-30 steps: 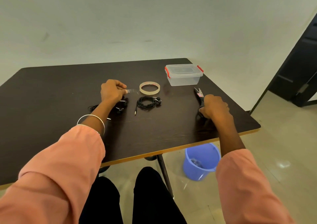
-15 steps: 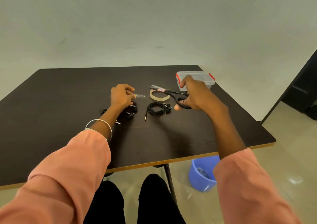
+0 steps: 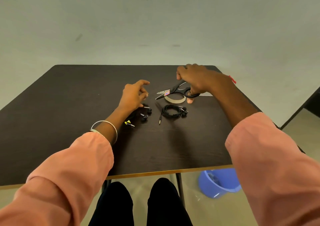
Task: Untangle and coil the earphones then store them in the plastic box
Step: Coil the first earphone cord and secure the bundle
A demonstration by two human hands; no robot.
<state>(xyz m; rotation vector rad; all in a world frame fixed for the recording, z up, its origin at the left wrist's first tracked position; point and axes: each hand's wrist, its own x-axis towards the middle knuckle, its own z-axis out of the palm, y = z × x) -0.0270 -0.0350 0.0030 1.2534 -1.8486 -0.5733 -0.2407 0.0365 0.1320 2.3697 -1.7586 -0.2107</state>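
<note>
Dark bench (image 3: 69,122) by a plain wall. Right hand (image 3: 195,80) gripping black scissors (image 3: 176,91) over a tape ring (image 3: 174,100). Left hand (image 3: 134,96) loosely curled, maybe pinching tape, above loose earphones (image 3: 144,114). Coiled earphones (image 3: 174,111) beside. Plastic box (image 3: 232,79) mostly hidden behind right wrist.

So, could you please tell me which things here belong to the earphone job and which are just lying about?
Job: coiled earphones, second earphones, box mostly hidden, tape roll, scissors in right hand.
Lying about: blue bucket.
</note>
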